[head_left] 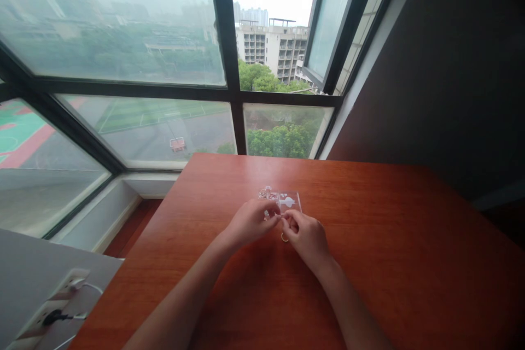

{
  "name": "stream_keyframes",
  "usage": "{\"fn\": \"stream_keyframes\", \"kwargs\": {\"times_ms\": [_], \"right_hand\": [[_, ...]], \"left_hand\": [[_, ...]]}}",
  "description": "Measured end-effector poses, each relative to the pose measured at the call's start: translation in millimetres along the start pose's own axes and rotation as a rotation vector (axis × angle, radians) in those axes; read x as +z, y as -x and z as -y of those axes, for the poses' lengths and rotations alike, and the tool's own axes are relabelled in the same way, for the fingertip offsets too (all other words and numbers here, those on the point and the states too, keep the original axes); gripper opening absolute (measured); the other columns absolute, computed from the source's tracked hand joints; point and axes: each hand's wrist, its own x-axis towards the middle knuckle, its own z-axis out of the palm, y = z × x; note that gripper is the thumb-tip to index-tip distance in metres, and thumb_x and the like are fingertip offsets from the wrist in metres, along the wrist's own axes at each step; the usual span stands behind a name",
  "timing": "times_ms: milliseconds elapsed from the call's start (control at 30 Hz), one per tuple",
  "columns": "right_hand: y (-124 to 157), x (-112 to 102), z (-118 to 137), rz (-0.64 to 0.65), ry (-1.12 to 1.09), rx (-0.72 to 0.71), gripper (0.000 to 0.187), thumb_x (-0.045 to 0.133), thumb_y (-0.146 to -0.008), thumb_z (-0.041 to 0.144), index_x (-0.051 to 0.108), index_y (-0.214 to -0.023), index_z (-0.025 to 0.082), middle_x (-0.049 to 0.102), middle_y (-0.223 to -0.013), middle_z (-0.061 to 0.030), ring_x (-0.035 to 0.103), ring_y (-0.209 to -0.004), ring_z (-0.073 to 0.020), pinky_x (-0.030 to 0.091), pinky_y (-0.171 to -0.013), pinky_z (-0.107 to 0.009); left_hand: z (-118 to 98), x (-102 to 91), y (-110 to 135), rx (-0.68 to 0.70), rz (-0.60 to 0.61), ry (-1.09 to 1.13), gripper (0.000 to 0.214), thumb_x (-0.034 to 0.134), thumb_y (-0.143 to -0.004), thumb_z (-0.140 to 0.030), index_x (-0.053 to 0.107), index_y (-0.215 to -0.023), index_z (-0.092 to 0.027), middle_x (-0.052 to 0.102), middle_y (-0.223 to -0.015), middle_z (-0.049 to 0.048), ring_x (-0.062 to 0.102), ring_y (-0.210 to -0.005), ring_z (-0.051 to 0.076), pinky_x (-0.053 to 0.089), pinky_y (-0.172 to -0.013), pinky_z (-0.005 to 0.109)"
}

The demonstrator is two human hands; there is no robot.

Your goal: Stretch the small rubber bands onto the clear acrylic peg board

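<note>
My left hand [252,222] and my right hand [307,234] meet over the table, their fingertips pinched close together. Whatever small thing is between them is too small to make out. Just below my right fingertips shows a gold-coloured ring [284,238]; I cannot tell whether it hangs from them or lies on the wood. Behind the fingers lies a clear, flat plastic case [296,200] with a white shape on it. Several small shiny ring-like pieces [264,193] are at its left, partly hidden by my left hand.
The reddish-brown wooden table [394,240] stretches widely to the right. Beyond its far edge are dark-framed windows [235,95], one pane swung outward. Wall sockets with plugs [53,317] and cables are at the lower left. A dark wall [430,76] rises on the right.
</note>
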Motion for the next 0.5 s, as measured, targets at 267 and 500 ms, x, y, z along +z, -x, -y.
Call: {"fn": "stream_keyframes", "kwargs": {"times_ms": [267, 500], "right_hand": [[-1, 0, -2, -0.075, -0.035, -0.024, 0.017, 0.053, -0.087, 0.031, 0.067, -0.086, 0.021, 0.062, -0.062, 0.0017, 0.054, -0.055, -0.0121, 0.032, -0.058, -0.022], [-3, -1, -5, -0.025, 0.016, 0.049, 0.019, 0.050, -0.085, 0.024, 0.068, -0.092, 0.023, 0.063, -0.063, 0.0016, 0.056, -0.058, -0.0139, 0.033, -0.059, -0.023]], "left_hand": [[-1, 4.3, 0, 0.000, 0.012, 0.064, 0.012, 0.055, -0.079, -0.020, 0.064, -0.072, -0.016, 0.067, -0.071, 0.0002, 0.054, -0.062, 0.010, 0.036, -0.057, 0.020], [10, 4.7, -3, -0.035, -0.145, -0.084, 0.009, 0.054, -0.079, -0.019, 0.063, -0.077, -0.018, 0.065, -0.077, 0.0009, 0.054, -0.067, 0.013, 0.039, -0.062, 0.022]]}}
